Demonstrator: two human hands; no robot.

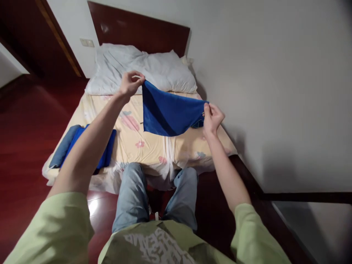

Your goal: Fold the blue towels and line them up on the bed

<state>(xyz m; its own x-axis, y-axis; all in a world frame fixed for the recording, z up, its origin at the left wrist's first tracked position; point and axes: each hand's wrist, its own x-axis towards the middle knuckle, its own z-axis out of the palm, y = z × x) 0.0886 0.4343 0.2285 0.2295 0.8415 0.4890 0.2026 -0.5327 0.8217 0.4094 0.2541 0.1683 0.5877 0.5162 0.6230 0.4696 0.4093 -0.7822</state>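
Observation:
A blue cloth [172, 112] hangs in the air above the bed, stretched between my two hands. Its upper left corner is pinched by my left hand [132, 83]. My right hand [213, 118] is closed on its right corner, a little lower than the left one. The cloth's lower edge sags in a curve, and a dark patterned patch shows near its right end. Folded blue cloths [110, 148] lie at the bed's left front corner, partly hidden behind my left forearm, with a grey-blue rolled or folded cloth [65, 146] beside them.
The bed [137, 150] has a pale yellow sheet with pink and blue prints. White pillows [165, 69] lie against the dark wooden headboard [140, 29]. A white wall [288, 91] stands close on the right. My knees are near the bed's front edge.

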